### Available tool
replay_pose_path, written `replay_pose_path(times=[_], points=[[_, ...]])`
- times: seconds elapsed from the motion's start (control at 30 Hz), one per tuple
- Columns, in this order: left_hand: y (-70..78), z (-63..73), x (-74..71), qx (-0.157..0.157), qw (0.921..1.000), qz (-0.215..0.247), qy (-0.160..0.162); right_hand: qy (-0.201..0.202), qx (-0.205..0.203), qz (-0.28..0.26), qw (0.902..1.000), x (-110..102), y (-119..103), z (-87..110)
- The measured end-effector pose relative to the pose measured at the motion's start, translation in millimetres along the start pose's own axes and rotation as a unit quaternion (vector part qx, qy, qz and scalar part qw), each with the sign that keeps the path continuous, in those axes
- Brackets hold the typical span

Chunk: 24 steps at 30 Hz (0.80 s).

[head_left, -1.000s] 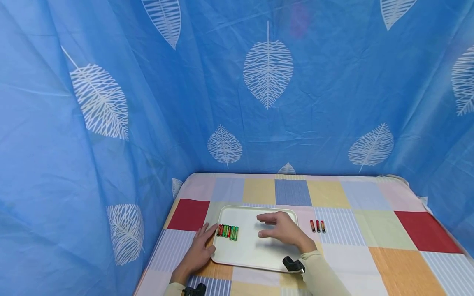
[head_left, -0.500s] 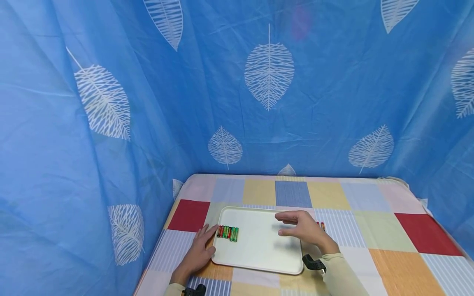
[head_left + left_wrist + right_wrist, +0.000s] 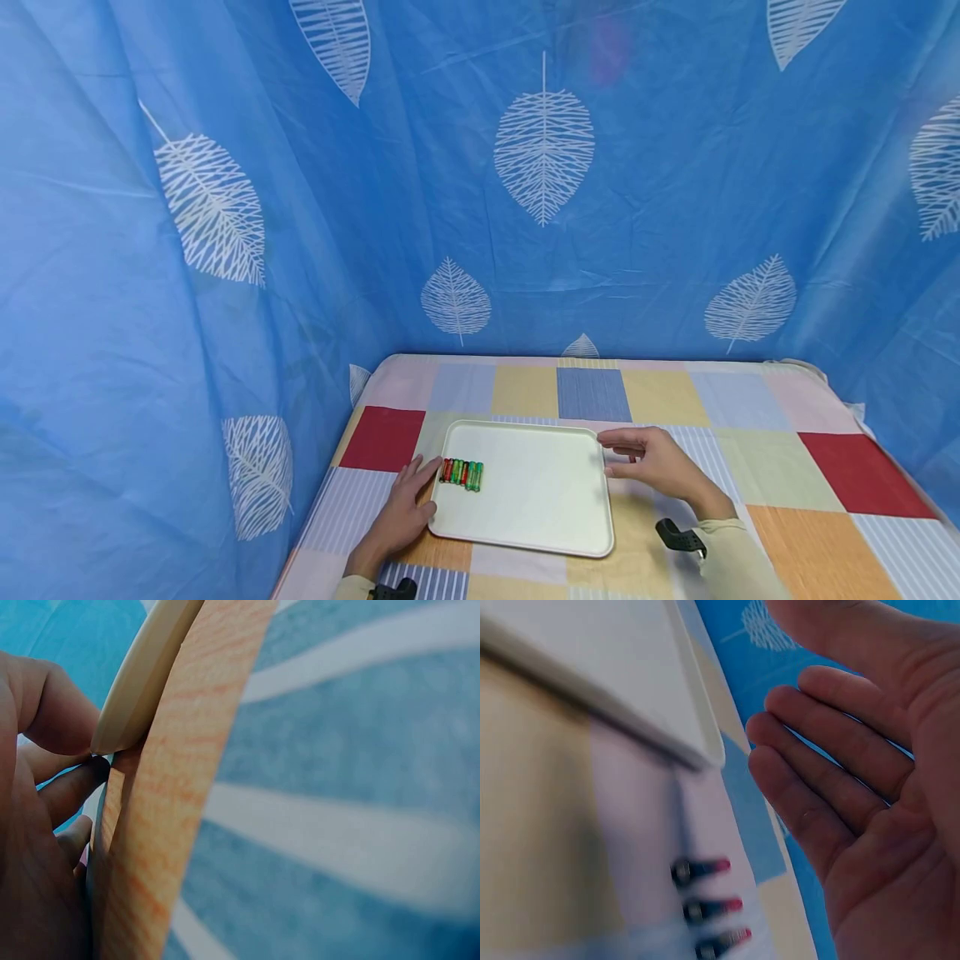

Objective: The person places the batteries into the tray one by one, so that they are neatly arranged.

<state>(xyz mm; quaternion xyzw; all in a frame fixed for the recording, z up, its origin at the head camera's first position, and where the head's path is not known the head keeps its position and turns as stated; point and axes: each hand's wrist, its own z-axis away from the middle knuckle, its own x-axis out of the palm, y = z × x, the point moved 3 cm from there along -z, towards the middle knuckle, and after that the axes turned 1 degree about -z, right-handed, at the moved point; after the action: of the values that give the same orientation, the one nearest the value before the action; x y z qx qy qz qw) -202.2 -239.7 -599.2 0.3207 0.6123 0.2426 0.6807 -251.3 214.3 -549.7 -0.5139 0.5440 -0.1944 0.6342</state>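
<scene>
A row of several red and green batteries [image 3: 462,474] lies side by side at the left end of the white tray [image 3: 536,496]. My left hand [image 3: 401,511] rests at the tray's left edge, fingers extended; in the left wrist view its thumb [image 3: 64,712] touches the rim. My right hand [image 3: 660,467] hovers just past the tray's right edge, fingers loosely bent and holding nothing. Below it in the right wrist view lie three red-and-black batteries, among them a near one [image 3: 700,871] and a middle one [image 3: 713,908]. In the head view the right hand mostly hides them.
The patchwork cloth [image 3: 806,546] covers the table around the tray. Behind and at the sides hangs a blue curtain [image 3: 637,208] with white leaf prints. Black straps with cameras sit on both wrists, the right one [image 3: 678,536] over a sleeve.
My right hand has moved right, from above the tray to above the three loose batteries, now hiding them. The left hand and the row of batteries have stayed put.
</scene>
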Motion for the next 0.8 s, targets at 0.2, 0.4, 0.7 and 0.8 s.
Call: replay_pose_path(times=[0.2,0.4,0.7,0.8], points=[[1.1,0.2,0.3,-0.005,1.0,0.001,0.0,0.015,0.028,0.023,0.9992,-14.5,4.1,11.6],[2.9,0.8,0.0,-0.011,0.9999,0.001,0.002,0.026,0.042,0.034,0.9982,-29.8,12.8,20.9],[3.3,0.1,-0.7,-0.002,1.0,0.001,0.002,0.041,0.05,0.065,0.9958,-46.2,24.0,34.3],[2.7,-0.3,-0.2,-0.001,1.0,0.001,0.001,0.047,0.071,0.082,0.993,-49.1,29.0,36.3]])
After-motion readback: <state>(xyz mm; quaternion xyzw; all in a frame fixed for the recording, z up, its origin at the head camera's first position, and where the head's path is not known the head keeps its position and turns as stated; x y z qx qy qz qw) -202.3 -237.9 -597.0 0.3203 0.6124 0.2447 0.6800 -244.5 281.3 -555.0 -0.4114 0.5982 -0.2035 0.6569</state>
